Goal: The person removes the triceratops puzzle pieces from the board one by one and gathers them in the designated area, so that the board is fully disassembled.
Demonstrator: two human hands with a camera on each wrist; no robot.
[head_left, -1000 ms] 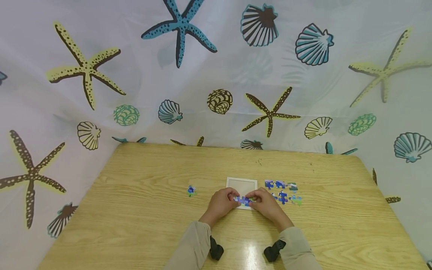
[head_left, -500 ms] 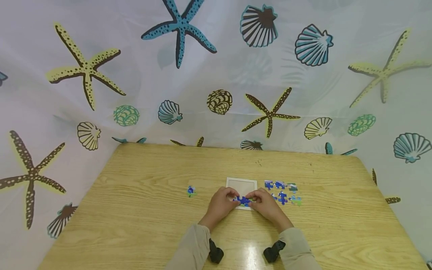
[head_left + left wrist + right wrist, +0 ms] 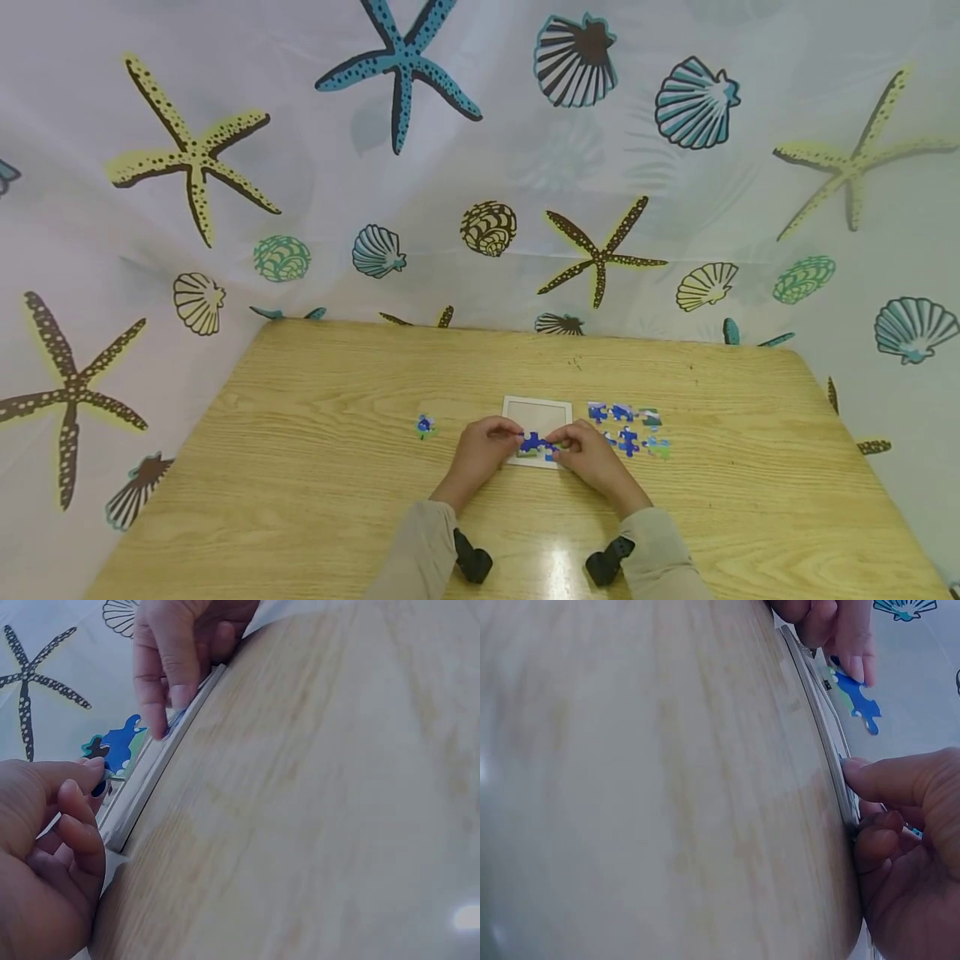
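Note:
A small white puzzle frame (image 3: 537,403) lies on the table, with both hands at its near part. My left hand (image 3: 480,454) pinches a dark blue jigsaw piece (image 3: 533,442) between thumb and index finger. That piece is tilted up, as the left wrist view shows, with its green edge low. My right hand (image 3: 592,454) has its thumb and index finger on another blue jigsaw piece (image 3: 550,456) at the frame's near right corner. Its thumb also lies along the frame's rim (image 3: 840,780) in the right wrist view. The fingers partly hide this second piece.
Several loose jigsaw pieces (image 3: 628,440) lie on the table right of the frame, some touching. One blue and green piece (image 3: 425,425) sits alone to the left. A patterned curtain (image 3: 480,167) hangs around the wooden table (image 3: 337,400).
My left hand has shifted a little left with the blue piece, which has tilted and come away from the near edge, baring part of the frame there. The right hand has hardly moved.

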